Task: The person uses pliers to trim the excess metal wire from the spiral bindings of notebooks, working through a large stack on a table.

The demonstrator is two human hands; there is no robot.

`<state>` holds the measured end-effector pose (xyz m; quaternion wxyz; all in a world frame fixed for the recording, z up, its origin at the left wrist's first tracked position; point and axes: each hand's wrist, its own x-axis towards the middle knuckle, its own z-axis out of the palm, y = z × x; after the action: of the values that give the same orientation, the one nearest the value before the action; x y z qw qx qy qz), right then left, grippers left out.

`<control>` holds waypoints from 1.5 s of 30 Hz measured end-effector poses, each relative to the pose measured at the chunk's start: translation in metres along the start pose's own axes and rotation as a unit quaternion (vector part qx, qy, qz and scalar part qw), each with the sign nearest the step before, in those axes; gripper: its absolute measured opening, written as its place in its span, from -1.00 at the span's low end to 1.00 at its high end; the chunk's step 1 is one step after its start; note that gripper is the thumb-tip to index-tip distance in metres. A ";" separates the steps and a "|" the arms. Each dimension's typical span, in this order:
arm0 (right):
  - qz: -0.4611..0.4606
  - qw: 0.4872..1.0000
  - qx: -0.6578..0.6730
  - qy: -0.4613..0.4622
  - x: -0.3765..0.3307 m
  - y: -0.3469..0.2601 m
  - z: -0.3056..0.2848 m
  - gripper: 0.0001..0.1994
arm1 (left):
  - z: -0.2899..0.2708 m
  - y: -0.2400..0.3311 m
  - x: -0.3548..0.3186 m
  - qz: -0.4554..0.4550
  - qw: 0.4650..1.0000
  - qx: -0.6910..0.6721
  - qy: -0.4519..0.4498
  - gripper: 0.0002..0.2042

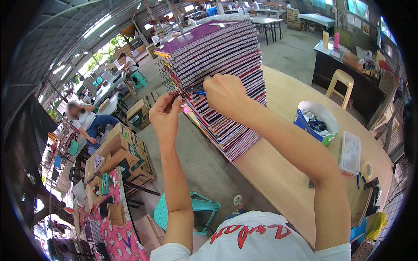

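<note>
A tall stack of spiral-bound notebooks (217, 54) stands on the wooden table, its wire spines facing me and a purple cover on top. My right hand (225, 94) is closed around a blue-handled pair of pliers (200, 92), whose jaws point left at the stack's corner. Left of them, thumb and fingers of my left hand (165, 114) pinch the end of a dark spiral wire (175, 92) that sticks out from one notebook. Loose wire ends jut from several notebooks above it. My right fingers hide part of the pliers' handles.
On the wooden table (278, 174) to the right are a bucket of scraps (300, 118), a clear plastic box (350, 152) and a tape roll (367, 169). A teal stool (202, 204) stands below my left arm. Cardboard boxes (126, 152) and a seated person (93, 122) are at left.
</note>
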<state>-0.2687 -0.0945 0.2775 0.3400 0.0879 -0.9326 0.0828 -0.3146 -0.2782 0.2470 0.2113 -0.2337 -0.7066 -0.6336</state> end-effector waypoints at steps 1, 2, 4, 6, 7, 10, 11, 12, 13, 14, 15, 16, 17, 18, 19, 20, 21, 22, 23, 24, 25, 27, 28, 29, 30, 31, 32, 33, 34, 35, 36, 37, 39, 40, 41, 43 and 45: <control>-0.025 1.000 0.014 0.009 0.001 0.002 0.000 -0.84 | -0.001 0.000 0.000 0.001 1.000 0.003 0.005 -0.77; -0.024 1.000 0.015 0.008 0.002 0.003 0.000 -0.84 | 0.000 0.001 0.000 0.000 1.000 0.004 0.003 -0.77; -0.027 0.999 0.028 0.017 0.003 0.004 0.001 -0.92 | 0.001 0.003 0.000 0.006 1.000 0.013 0.007 -0.79; -0.028 0.999 0.025 0.018 0.003 0.004 0.002 -0.93 | 0.002 0.003 0.000 0.002 1.000 0.006 0.009 -0.79; -0.029 0.999 0.022 0.021 0.004 0.003 0.001 -0.94 | 0.003 0.003 0.000 0.000 1.000 -0.001 0.011 -0.80; -0.031 0.999 0.019 0.015 -0.002 0.010 0.000 -0.90 | 0.003 0.003 -0.001 -0.011 1.000 -0.019 0.014 -0.79; -0.027 0.999 0.017 0.026 -0.007 0.013 0.000 -0.88 | 0.002 0.002 0.000 -0.010 1.000 -0.018 0.014 -0.79; -0.001 0.999 0.027 0.039 -0.015 0.017 0.004 -0.78 | 0.001 0.000 0.000 -0.020 0.999 -0.034 0.012 -0.78; -0.003 0.999 0.027 0.038 -0.026 0.019 -0.002 -0.78 | -0.001 -0.004 -0.002 -0.033 0.998 -0.049 0.010 -0.77; 0.026 0.997 0.057 0.048 -0.040 0.021 -0.010 -0.75 | -0.004 -0.007 -0.004 -0.034 0.998 -0.050 0.011 -0.77; 0.060 0.993 0.084 0.059 -0.058 0.029 -0.017 -0.72 | -0.003 -0.010 -0.006 -0.058 0.994 -0.091 0.018 -0.77; 0.080 0.989 0.112 0.061 -0.078 0.039 -0.020 -0.69 | 0.000 -0.013 -0.008 -0.083 0.987 -0.134 0.022 -0.76; 0.102 0.983 0.140 0.062 -0.101 0.049 -0.022 -0.65 | 0.001 -0.018 -0.009 -0.086 0.986 -0.140 0.017 -0.76; 0.145 0.972 0.179 0.038 -0.125 0.058 -0.024 -0.68 | 0.000 -0.024 -0.009 -0.076 0.985 -0.146 0.044 -0.77; 0.192 0.958 0.213 0.019 -0.152 0.066 -0.030 -0.69 | 0.004 -0.027 -0.009 -0.067 0.983 -0.156 0.064 -0.79; 0.237 0.944 0.228 0.001 -0.181 0.076 -0.032 -0.72 | 0.009 -0.026 -0.011 -0.046 0.986 -0.134 0.089 -0.79; 0.285 0.928 0.240 -0.013 -0.212 0.086 -0.035 -0.75 | 0.016 -0.019 -0.014 -0.026 0.987 -0.117 0.109 -0.79; 0.343 0.891 0.298 -0.014 -0.246 0.099 -0.029 -0.74 | 0.021 -0.014 -0.021 -0.006 0.987 -0.096 0.125 -0.80; 0.399 0.845 0.355 -0.012 -0.280 0.109 -0.019 -0.72 | 0.023 -0.008 -0.034 0.013 0.987 -0.075 0.140 -0.81; 0.458 0.799 0.390 0.008 -0.312 0.112 -0.013 -0.73 | 0.030 -0.002 -0.052 0.025 0.987 -0.077 0.141 -0.80; 0.511 0.749 0.421 0.035 -0.342 0.114 -0.011 -0.73 | 0.039 -0.001 -0.067 0.038 0.986 -0.085 0.141 -0.80; 0.569 0.679 0.456 0.087 -0.397 0.112 -0.012 -0.73 | 0.080 -0.001 -0.107 -0.030 0.991 -0.132 -0.020 -0.78; 0.606 0.609 0.497 0.119 -0.421 0.110 -0.012 -0.72 | 0.121 0.006 -0.124 -0.087 0.981 -0.121 -0.124 -0.77; 0.615 0.605 0.488 0.130 -0.440 0.107 -0.015 -0.72 | 0.171 0.012 -0.138 -0.170 0.948 -0.147 -0.224 -0.79; 0.626 0.528 0.538 0.200 -0.455 0.102 -0.020 -0.70 | 0.226 0.000 -0.149 -0.222 0.893 -0.253 -0.299 -0.80; 0.625 0.445 0.585 0.264 -0.466 0.097 -0.025 -0.68 | 0.277 -0.016 -0.155 -0.233 0.867 -0.254 -0.361 -0.79; 0.615 0.443 0.593 0.272 -0.472 0.094 -0.029 -0.65 | 0.327 -0.036 -0.165 -0.200 0.856 -0.306 -0.365 -0.78; 0.611 0.445 0.596 0.271 -0.470 0.090 -0.032 -0.65 | 0.369 -0.064 -0.159 -0.198 0.843 -0.281 -0.414 -0.65; 0.613 0.454 0.586 0.274 -0.465 0.085 -0.035 -0.67 | 0.402 -0.086 -0.152 -0.159 0.869 -0.203 -0.422 -0.56; 0.614 0.462 0.578 0.275 -0.458 0.082 -0.037 -0.68 | 0.421 -0.103 -0.148 -0.122 0.889 -0.121 -0.424 -0.47; 0.610 0.466 0.583 0.265 -0.454 0.079 -0.037 -0.68 | 0.429 -0.115 -0.150 -0.015 0.927 -0.038 -0.372 -0.40; 0.610 0.525 0.543 0.241 -0.450 0.081 -0.038 -0.71 | 0.438 -0.112 -0.150 0.094 0.944 0.044 -0.313 -0.33; 0.594 0.588 0.511 0.203 -0.437 0.089 -0.040 -0.73 | 0.427 -0.099 -0.167 0.055 0.924 -0.112 -0.361 -0.31; 0.595 0.661 0.427 0.160 -0.436 0.099 -0.046 -0.71 | 0.414 -0.076 -0.181 0.009 0.876 -0.191 -0.443 -0.32; 0.580 0.729 0.347 0.111 -0.431 0.107 -0.049 -0.67 | 0.387 -0.051 -0.190 -0.036 0.820 -0.258 -0.510 -0.33; 0.522 0.791 0.311 0.070 -0.395 0.120 -0.047 -0.61 | 0.322 -0.019 -0.190 -0.147 0.738 -0.333 -0.568 -0.47; 0.460 0.730 0.503 0.033 -0.345 0.120 -0.047 -0.59 | 0.260 -0.004 -0.172 -0.159 0.737 -0.330 -0.568 -0.56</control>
<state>-0.0063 0.0692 0.0783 0.1966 -0.1966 -0.6688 0.6894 -0.1797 -0.0305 0.1134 -0.4238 -0.4898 -0.4686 -0.6007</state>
